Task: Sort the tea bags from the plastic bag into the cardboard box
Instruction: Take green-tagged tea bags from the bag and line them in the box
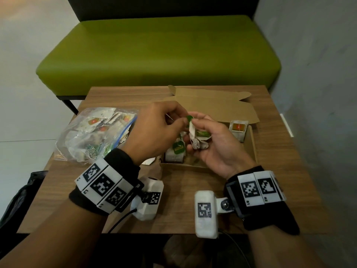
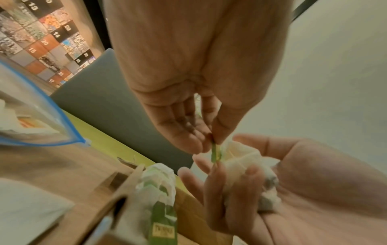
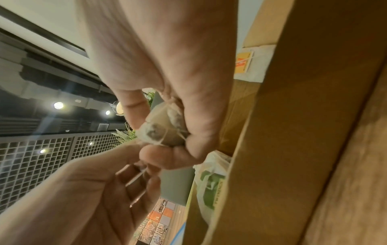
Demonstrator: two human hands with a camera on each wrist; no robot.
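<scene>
Tea bags (image 1: 197, 141) in a crumpled white bunch lie in the cupped right hand (image 1: 214, 146), whose fingers curl around them above the open cardboard box (image 1: 252, 149). The left hand (image 1: 154, 132), close beside the right and touching the bunch, pinches a green paper tag (image 1: 189, 118) between thumb and forefinger at the top of it. Under the hands, green-tagged tea bags (image 1: 176, 151) stand in the box's near-left corner; beyond the right hand, a red-and-yellow-tagged tea bag (image 1: 239, 128) stands in the far-right corner. Left of the left hand, the clear plastic bag (image 1: 92, 134) with a blue zip edge lies on the wooden worktop (image 1: 280, 171), holding more tea bags. Beyond the worktop stands a green bench (image 1: 158, 55).
</scene>
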